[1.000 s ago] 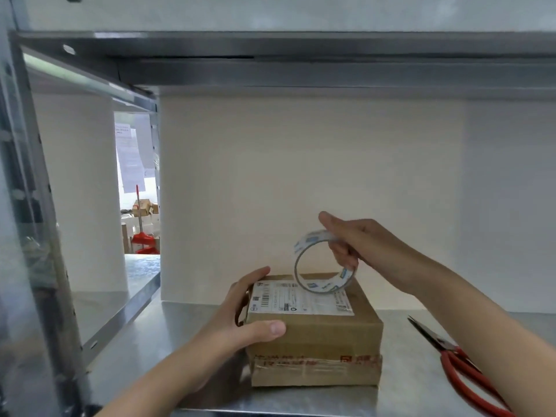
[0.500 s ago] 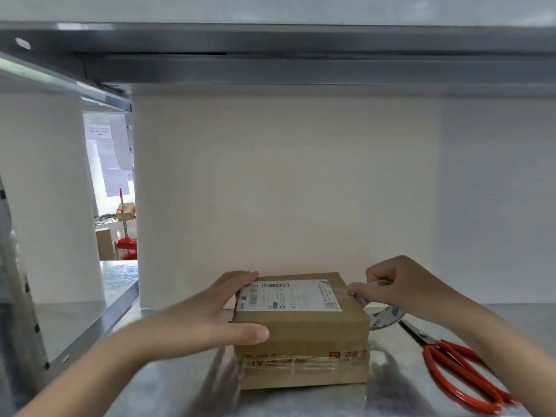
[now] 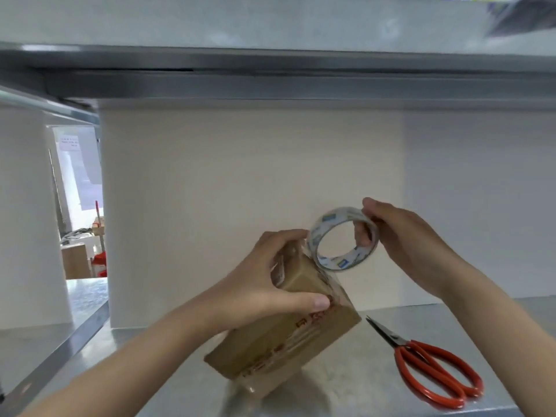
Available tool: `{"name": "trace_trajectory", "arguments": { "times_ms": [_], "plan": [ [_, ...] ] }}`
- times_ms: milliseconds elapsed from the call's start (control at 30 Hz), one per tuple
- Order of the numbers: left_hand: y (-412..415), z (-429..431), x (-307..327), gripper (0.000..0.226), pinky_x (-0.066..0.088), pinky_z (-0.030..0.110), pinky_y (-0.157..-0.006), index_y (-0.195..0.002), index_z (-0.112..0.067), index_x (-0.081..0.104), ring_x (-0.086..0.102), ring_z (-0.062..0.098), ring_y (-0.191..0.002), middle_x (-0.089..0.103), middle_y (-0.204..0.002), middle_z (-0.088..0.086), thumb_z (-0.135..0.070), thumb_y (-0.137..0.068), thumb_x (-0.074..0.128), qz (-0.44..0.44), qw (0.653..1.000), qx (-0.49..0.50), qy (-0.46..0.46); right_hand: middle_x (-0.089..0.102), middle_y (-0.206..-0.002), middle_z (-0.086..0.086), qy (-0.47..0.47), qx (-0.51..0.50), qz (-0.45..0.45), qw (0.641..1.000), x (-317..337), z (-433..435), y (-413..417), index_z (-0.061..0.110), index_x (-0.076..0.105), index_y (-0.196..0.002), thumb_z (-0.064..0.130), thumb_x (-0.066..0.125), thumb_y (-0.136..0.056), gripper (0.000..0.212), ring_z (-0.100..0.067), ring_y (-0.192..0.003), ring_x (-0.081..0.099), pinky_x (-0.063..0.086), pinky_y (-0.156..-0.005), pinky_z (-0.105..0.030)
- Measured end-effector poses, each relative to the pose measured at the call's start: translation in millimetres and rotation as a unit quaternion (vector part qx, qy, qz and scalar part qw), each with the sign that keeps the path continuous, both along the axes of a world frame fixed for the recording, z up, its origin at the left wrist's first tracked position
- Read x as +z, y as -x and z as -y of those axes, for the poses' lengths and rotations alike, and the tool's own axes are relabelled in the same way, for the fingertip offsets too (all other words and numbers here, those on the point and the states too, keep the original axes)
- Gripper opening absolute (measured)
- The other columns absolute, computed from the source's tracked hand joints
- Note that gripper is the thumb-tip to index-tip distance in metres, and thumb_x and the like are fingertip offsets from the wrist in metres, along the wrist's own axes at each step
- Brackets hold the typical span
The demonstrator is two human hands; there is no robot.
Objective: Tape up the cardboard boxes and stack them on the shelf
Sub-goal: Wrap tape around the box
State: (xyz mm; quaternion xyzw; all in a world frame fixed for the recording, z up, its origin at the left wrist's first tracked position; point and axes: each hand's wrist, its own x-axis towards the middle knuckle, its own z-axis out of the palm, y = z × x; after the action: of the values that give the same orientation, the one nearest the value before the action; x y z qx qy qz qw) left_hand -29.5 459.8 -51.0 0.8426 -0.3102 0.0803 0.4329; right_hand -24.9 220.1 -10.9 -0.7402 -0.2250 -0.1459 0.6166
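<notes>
- Left hand (image 3: 264,284) grips the box (image 3: 301,341) by its upper end, thumb on the near face, fingers curled over the top.
- The box is tilted, its low end on the shelf (image 3: 346,386).
- Right hand (image 3: 403,236) grasps 1 tape roll (image 3: 341,262), thumb on the rim, fingers through the core; the roll touches the box's top corner.
- Scissors (image 3: 401,346) lie right of the box, apart from it.

The left hand (image 3: 264,284) grips a tilted box (image 3: 288,335), its low corner on the metal shelf (image 3: 346,392); the right hand (image 3: 403,239) pinches a clear tape roll (image 3: 343,239) at the box's top corner; red scissors (image 3: 433,371) lie shut at right.
</notes>
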Motion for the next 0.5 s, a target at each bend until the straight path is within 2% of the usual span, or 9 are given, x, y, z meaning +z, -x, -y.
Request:
{"name": "trace_trajectory", "arguments": {
  "times_ms": [100, 133, 200, 300, 400, 500],
  "plan": [
    [2.1, -9.1, -25.1, 0.090, 0.050, 0.037, -0.102, -0.138, -0.038, 0.047, 0.059, 0.010, -0.124, 0.058, -0.136, -0.009, -0.064, -0.060, 0.084, 0.012, 0.987, 0.008, 0.159, 0.065, -0.069, -0.007, -0.030, 0.034, 0.055, 0.997, 10.7, -35.2, -7.2, 0.010, 0.067, -0.074, 0.032, 0.047, -0.103, 0.041, -0.019, -0.074, 0.065, 0.052, -0.082, -0.026],
    [3.5, -11.1, -34.3, 0.089, 0.051, 0.041, -0.102, -0.138, -0.034, 0.049, 0.060, 0.015, -0.125, 0.060, -0.135, -0.005, -0.064, -0.062, 0.084, 0.010, 0.979, 0.017, 0.201, 0.066, -0.069, -0.007, -0.018, 0.044, 0.055, 0.997, 11.2, -49.4, -11.3, 0.010, 0.067, -0.076, 0.034, 0.047, -0.103, 0.041, -0.020, -0.076, 0.067, 0.052, -0.085, -0.029],
    [6.6, -16.4, -46.4, 0.088, 0.055, 0.040, -0.094, -0.136, -0.029, 0.052, 0.064, 0.021, -0.120, 0.065, -0.130, 0.000, -0.064, -0.062, 0.084, -0.005, 0.962, 0.036, 0.269, 0.064, -0.068, -0.005, 0.025, 0.069, 0.042, 0.996, 10.6, -75.7, -18.4, 0.010, 0.063, -0.073, 0.043, 0.046, -0.102, 0.047, -0.020, -0.079, 0.067, 0.049, -0.092, -0.033],
    [8.5, -25.6, -48.7, 0.081, 0.059, 0.030, -0.082, -0.135, -0.027, 0.052, 0.069, 0.018, -0.111, 0.068, -0.125, -0.001, -0.052, -0.065, 0.082, -0.012, 0.953, 0.047, 0.298, 0.055, -0.060, -0.004, 0.039, 0.086, 0.036, 0.995, 17.4, -96.4, -22.3, 0.010, 0.054, -0.067, 0.046, 0.048, -0.101, 0.050, -0.017, -0.069, 0.058, 0.042, -0.084, -0.026],
    [10.3, -35.4, -49.2, 0.080, 0.059, 0.026, -0.078, -0.137, -0.028, 0.051, 0.070, 0.015, -0.108, 0.069, -0.123, -0.005, -0.046, -0.065, 0.080, -0.007, 0.947, 0.050, 0.317, 0.048, -0.060, -0.004, 0.018, 0.040, 0.062, 0.997, 35.2, -81.7, -22.5, 0.008, 0.053, -0.064, 0.041, 0.060, -0.095, 0.046, -0.014, -0.062, 0.045, 0.038, -0.070, -0.017],
    [10.6, -43.5, -52.8, 0.079, 0.059, 0.027, -0.078, -0.136, -0.027, 0.052, 0.070, 0.017, -0.108, 0.069, -0.120, -0.005, -0.045, -0.064, 0.079, 0.005, 0.943, 0.055, 0.329, 0.051, -0.073, -0.013, 0.011, -0.028, 0.077, 0.997, 45.2, -43.1, -27.1, -0.014, 0.059, -0.076, 0.035, 0.070, -0.089, 0.051, -0.020, -0.067, 0.048, 0.038, -0.067, -0.025]
  ]
}}
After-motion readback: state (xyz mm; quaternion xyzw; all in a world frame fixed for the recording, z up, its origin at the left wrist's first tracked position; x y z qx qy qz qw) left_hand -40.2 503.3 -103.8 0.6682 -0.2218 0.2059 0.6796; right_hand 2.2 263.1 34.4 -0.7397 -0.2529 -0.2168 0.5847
